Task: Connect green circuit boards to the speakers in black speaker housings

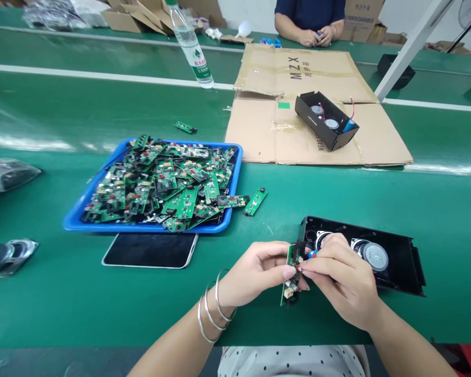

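Observation:
Between the fingers of my left hand (261,269) is a small green circuit board (291,280), held upright on its edge. The fingertips of my right hand (343,275) pinch a small part at the board's near face, which looks like a wire connector; my fingers partly cover it. A bit of blue shows just above the pinch. Behind my right hand lies an open black speaker housing (402,262) with round speakers (376,256) inside, one partly hidden by my fingers.
A blue tray (149,226) heaped with circuit boards stands left, a loose circuit board (256,201) beside it. A phone (153,250) lies before it. Flattened cardboard (259,131) carries another black housing (325,120). A water bottle (192,50) and a person (310,21) are farther back.

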`<state>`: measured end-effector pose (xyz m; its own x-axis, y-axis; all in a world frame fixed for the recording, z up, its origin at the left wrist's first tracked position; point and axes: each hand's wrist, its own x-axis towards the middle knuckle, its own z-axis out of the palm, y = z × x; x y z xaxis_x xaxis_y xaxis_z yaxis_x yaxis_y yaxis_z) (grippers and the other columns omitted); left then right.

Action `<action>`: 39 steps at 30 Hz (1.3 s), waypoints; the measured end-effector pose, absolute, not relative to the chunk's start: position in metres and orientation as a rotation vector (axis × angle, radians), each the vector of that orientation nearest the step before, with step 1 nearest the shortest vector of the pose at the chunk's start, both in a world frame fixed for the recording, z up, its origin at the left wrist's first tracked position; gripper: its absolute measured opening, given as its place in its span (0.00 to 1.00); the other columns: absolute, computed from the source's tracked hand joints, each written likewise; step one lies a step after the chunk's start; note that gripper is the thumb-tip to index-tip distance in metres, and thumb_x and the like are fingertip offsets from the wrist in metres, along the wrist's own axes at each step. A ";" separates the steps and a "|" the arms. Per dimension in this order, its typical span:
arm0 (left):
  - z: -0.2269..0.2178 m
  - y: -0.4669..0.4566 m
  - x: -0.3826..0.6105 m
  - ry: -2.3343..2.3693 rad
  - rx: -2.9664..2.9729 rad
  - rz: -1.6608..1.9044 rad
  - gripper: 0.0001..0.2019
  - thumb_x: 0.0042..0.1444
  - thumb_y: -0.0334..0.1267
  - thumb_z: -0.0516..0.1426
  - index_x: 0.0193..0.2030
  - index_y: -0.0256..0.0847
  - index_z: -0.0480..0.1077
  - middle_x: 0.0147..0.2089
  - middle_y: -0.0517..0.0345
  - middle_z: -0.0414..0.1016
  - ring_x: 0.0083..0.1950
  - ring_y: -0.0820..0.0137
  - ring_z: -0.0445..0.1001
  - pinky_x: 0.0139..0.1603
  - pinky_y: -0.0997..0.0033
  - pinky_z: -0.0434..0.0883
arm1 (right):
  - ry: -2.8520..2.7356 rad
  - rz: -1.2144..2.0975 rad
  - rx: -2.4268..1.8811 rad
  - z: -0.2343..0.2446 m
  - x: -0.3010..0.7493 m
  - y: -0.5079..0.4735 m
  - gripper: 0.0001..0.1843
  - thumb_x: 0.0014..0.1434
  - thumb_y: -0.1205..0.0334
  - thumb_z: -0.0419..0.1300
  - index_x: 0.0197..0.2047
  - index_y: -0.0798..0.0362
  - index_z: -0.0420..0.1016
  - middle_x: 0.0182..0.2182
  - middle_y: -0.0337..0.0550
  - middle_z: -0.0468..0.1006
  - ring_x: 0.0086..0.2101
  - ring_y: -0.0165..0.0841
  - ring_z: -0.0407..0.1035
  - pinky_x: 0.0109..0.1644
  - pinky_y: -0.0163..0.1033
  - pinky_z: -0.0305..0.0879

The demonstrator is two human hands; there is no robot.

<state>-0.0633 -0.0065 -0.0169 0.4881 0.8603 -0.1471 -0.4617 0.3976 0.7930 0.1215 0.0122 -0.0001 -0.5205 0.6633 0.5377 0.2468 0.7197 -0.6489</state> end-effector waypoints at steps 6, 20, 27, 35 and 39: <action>-0.018 -0.006 -0.060 0.593 0.774 0.921 0.13 0.54 0.38 0.62 0.47 0.38 0.76 0.30 0.55 0.80 0.32 0.69 0.78 0.35 0.73 0.74 | -2.079 0.770 -0.727 0.000 0.121 0.010 0.08 0.62 0.75 0.54 0.38 0.54 0.71 0.26 0.38 0.73 0.28 0.29 0.61 0.36 0.40 0.58; -0.014 -0.018 -0.056 0.833 1.105 0.885 0.13 0.63 0.46 0.51 0.44 0.38 0.67 0.31 0.58 0.71 0.31 0.71 0.71 0.32 0.73 0.69 | -2.087 0.667 -0.687 -0.002 0.118 0.006 0.09 0.61 0.78 0.54 0.38 0.56 0.70 0.25 0.39 0.72 0.27 0.29 0.58 0.33 0.39 0.58; -0.009 -0.021 -0.057 0.812 1.219 0.846 0.13 0.66 0.45 0.44 0.45 0.39 0.62 0.35 0.57 0.66 0.35 0.70 0.69 0.37 0.69 0.68 | -2.118 0.480 -0.623 -0.004 0.118 0.004 0.10 0.57 0.81 0.57 0.41 0.61 0.72 0.26 0.44 0.73 0.28 0.31 0.62 0.32 0.42 0.61; -0.010 -0.025 -0.052 0.949 1.334 0.887 0.13 0.67 0.43 0.40 0.44 0.39 0.60 0.37 0.56 0.62 0.35 0.70 0.62 0.40 0.67 0.66 | -2.189 0.262 -0.584 -0.008 0.119 0.000 0.13 0.56 0.80 0.57 0.45 0.65 0.72 0.26 0.46 0.72 0.26 0.32 0.61 0.29 0.42 0.61; -0.011 -0.026 -0.048 0.987 1.371 0.928 0.12 0.68 0.42 0.40 0.42 0.40 0.59 0.35 0.58 0.61 0.35 0.70 0.62 0.40 0.69 0.65 | -2.231 0.077 -0.560 -0.017 0.120 -0.002 0.13 0.58 0.77 0.56 0.47 0.66 0.72 0.24 0.45 0.70 0.26 0.34 0.61 0.27 0.43 0.60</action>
